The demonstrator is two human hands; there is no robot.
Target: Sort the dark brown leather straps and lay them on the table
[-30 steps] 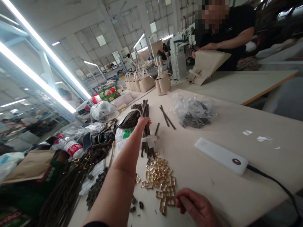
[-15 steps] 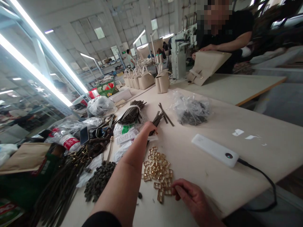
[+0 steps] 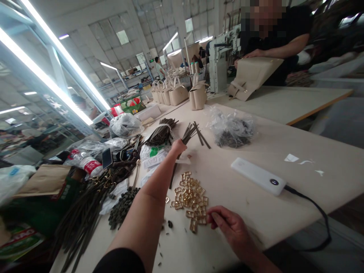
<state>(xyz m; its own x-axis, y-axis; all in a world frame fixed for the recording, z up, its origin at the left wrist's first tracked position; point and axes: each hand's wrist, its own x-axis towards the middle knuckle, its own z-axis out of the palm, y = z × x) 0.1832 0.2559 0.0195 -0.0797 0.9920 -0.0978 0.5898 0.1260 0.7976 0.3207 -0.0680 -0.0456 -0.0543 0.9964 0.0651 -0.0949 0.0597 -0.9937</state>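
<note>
My left hand [image 3: 179, 146] is stretched far over the table, its fingers closed on dark strips. One dark leather strip [image 3: 173, 174] runs from under it toward me, and more strips [image 3: 189, 131] fan out beyond the fingers. My right hand [image 3: 229, 223] rests at the near edge of a pile of gold buckles [image 3: 189, 193], thumb and fingers pinched together. What sits between those fingertips, if anything, is hidden. A tied bundle of dark strips [image 3: 162, 132] lies left of my left hand. Partly behind my forearm is a heap of small dark loops [image 3: 123, 208].
A white power bank [image 3: 257, 176] with a black cable lies at right. Behind it sits a clear bag of dark pieces [image 3: 233, 131]. Long straps [image 3: 81, 220] and a bottle [image 3: 87, 162] crowd the left. Beige handbags [image 3: 197, 94] stand at the back; a co-worker [image 3: 275, 41] holds another.
The view has shifted slightly. The dark strip under my left hand now shows along its length toward me. My right hand stays beside the buckles.
</note>
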